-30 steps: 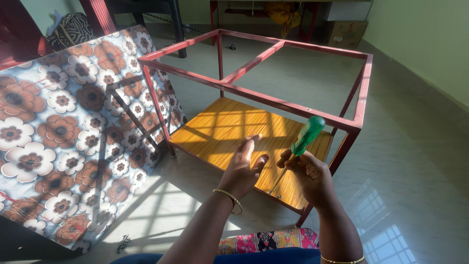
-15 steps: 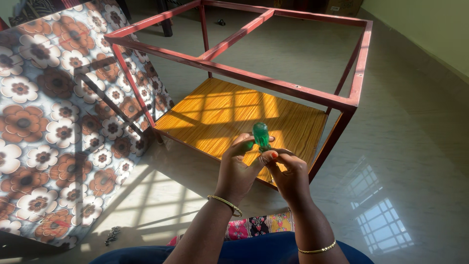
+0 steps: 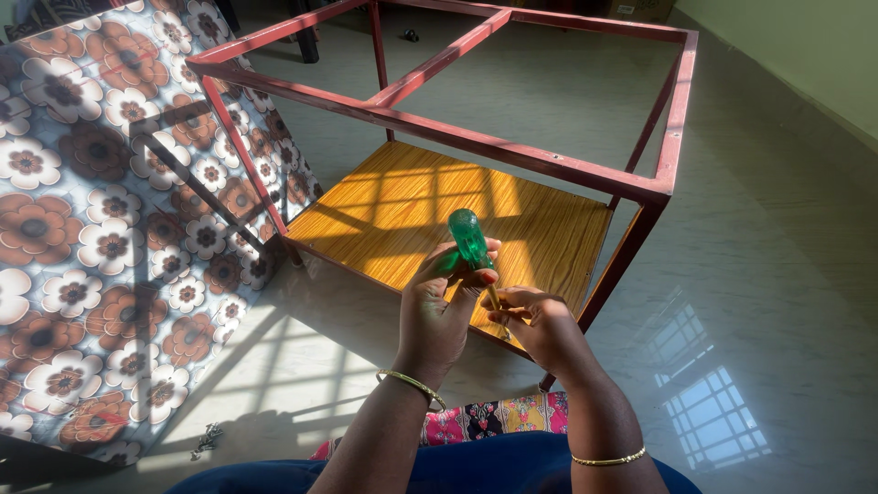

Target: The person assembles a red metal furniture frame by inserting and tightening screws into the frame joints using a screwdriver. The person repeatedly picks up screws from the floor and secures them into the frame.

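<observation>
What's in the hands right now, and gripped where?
A screwdriver: the left hand grips its green handle, and the right hand pinches the metal shaft lower down.

Both forearms are bare, with no sleeves in sight. A thin gold bangle (image 3: 412, 385) circles the left wrist and another gold bangle (image 3: 608, 457) the right. Dark blue cloth (image 3: 476, 467) covers the lap, edged with a pink patterned fabric (image 3: 485, 421).
</observation>
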